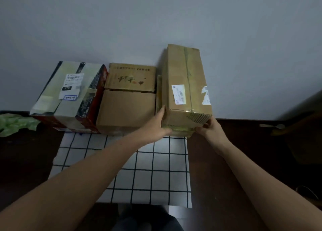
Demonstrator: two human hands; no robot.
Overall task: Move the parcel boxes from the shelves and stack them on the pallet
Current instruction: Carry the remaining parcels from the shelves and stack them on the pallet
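Observation:
A long taped cardboard box (186,84) with a white label sits at the right end of a row against the wall. My left hand (159,121) grips its near left corner and my right hand (210,128) grips its near right corner. It rests on top of another box whose edge barely shows beneath. Left of it stand a plain brown box (127,108) and, behind that, a printed brown box (130,76). At the far left lies a red and dark box (69,96) wrapped in pale tape with labels. All stand on a white checked sheet (142,169) that covers the pallet.
A grey wall (156,21) rises right behind the boxes. Dark floor surrounds the sheet. A crumpled green bag (15,122) lies on the left. Dark wooden furniture (299,122) stands at the right edge. My legs show at the bottom.

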